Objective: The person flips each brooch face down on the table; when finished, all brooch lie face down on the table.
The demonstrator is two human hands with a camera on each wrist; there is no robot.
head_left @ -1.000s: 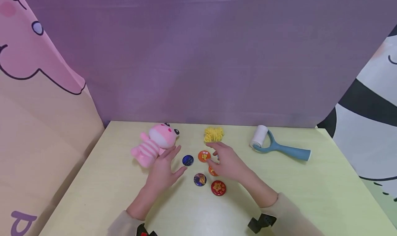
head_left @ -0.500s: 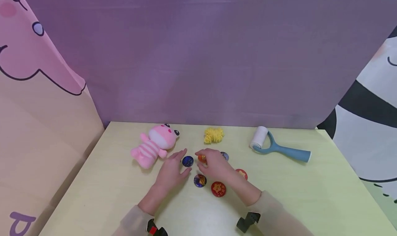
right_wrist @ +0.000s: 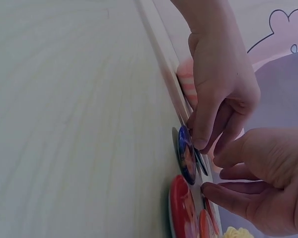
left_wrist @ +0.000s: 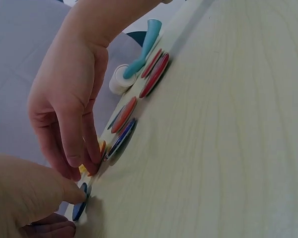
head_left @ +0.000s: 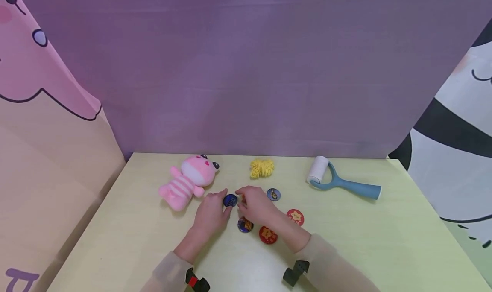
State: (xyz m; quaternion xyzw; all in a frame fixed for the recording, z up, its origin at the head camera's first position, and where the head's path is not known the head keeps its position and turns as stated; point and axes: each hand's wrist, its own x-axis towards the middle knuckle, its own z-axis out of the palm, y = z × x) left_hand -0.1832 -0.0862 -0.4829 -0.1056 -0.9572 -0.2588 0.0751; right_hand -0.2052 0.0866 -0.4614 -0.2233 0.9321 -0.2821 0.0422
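Observation:
In the head view my left hand (head_left: pixel 211 213) has its thumb and forefinger at opposite edges of a dark blue button badge (head_left: pixel 230 200), pinching it on the table. Close by on the right, my right hand (head_left: pixel 259 205) curls thumb and forefinger about an orange button badge, mostly hidden in the head view; a sliver of this orange badge (left_wrist: pixel 103 147) shows beside the fingertips in the left wrist view. Another orange badge (left_wrist: pixel 124 115) lies under the right hand. A purple patterned badge (head_left: pixel 245 225) and a red star badge (head_left: pixel 268 235) lie nearer the person.
A second red badge (head_left: pixel 295 217) and a pale blue badge (head_left: pixel 273 194) lie to the right. Behind are a pink plush toy (head_left: pixel 188 183), a yellow yarn bundle (head_left: pixel 262 168) and a blue-handled lint roller (head_left: pixel 342 183). A purple cloth (head_left: pixel 246 70) hangs behind the table (head_left: pixel 384 240).
Both hands have drawn together: the left moved right onto the dark blue badge, the right moved left over the orange badge. The pale blue and right-hand red badges are now uncovered.

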